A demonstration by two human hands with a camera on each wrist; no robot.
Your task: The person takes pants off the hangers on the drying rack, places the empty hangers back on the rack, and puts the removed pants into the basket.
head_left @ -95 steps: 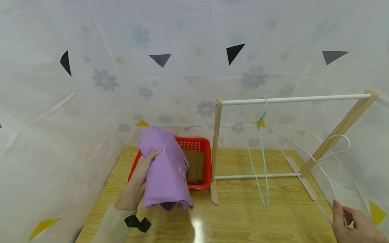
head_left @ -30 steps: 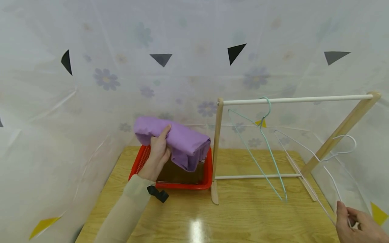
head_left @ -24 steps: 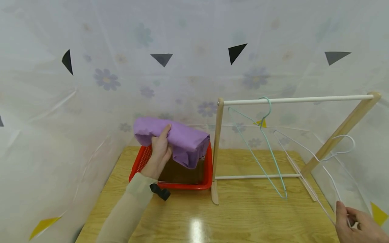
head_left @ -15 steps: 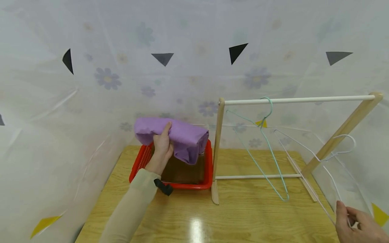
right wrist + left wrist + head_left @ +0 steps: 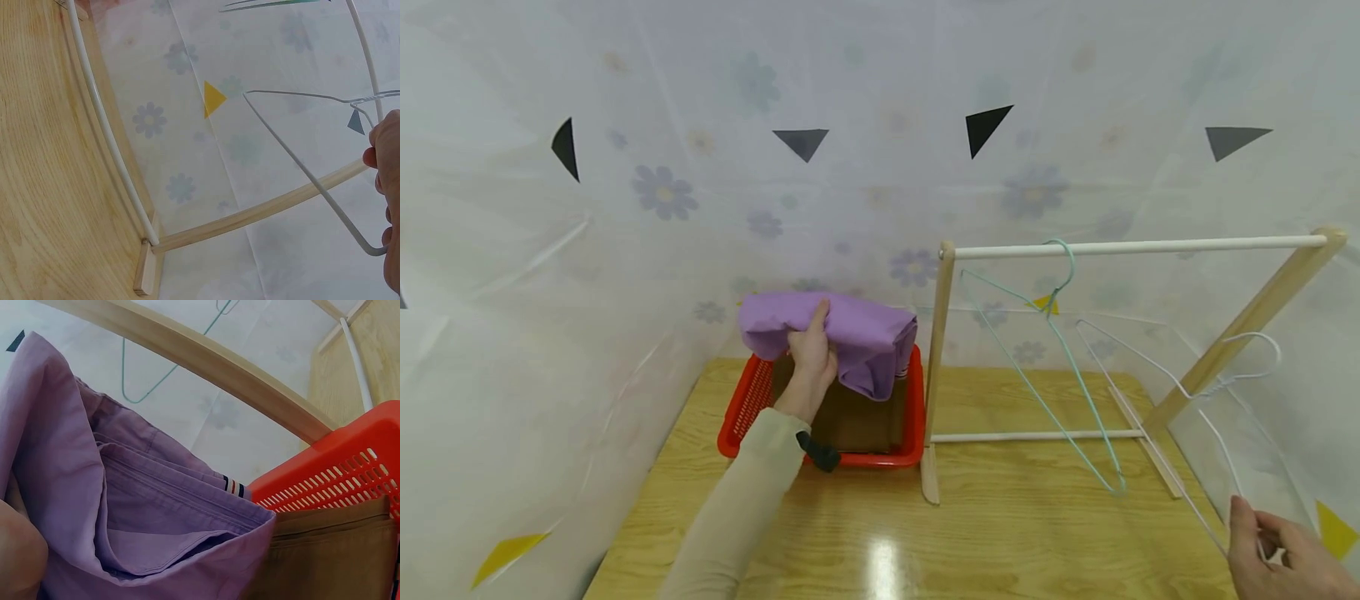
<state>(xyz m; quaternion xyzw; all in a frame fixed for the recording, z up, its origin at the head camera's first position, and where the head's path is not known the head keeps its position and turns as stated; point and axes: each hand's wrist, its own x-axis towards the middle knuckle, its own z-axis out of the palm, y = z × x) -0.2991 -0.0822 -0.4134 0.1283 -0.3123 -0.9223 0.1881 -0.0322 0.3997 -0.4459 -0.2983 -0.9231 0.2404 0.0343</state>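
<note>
My left hand (image 5: 812,354) grips a folded purple garment (image 5: 865,329), thumb on top, above the red basket (image 5: 727,433). In the left wrist view the garment (image 5: 169,506) shows a striped tag at its edge. Folded brown cloth (image 5: 857,421) lies inside the basket. At the lower right my right hand (image 5: 1281,550) pinches a white wire hanger (image 5: 1168,383) near one end, its hook in front of the rack's right post. The right wrist view shows this hanger (image 5: 306,169) beside the fingers. A mint-green hanger (image 5: 1078,375) hangs from the rack's white rail (image 5: 1150,247).
The rack's left wooden post (image 5: 938,350) stands close against the basket's right side. Its right post (image 5: 1247,329) leans outward, and a lower white rod (image 5: 1037,436) joins both. The wooden table (image 5: 1015,533) meets a flower-patterned sheet (image 5: 850,192) behind.
Over the last seconds my left hand has turned the purple garment from upright to sideways above the basket, then drifted slightly right. The green hanger has swung around. My right hand has barely moved.
</note>
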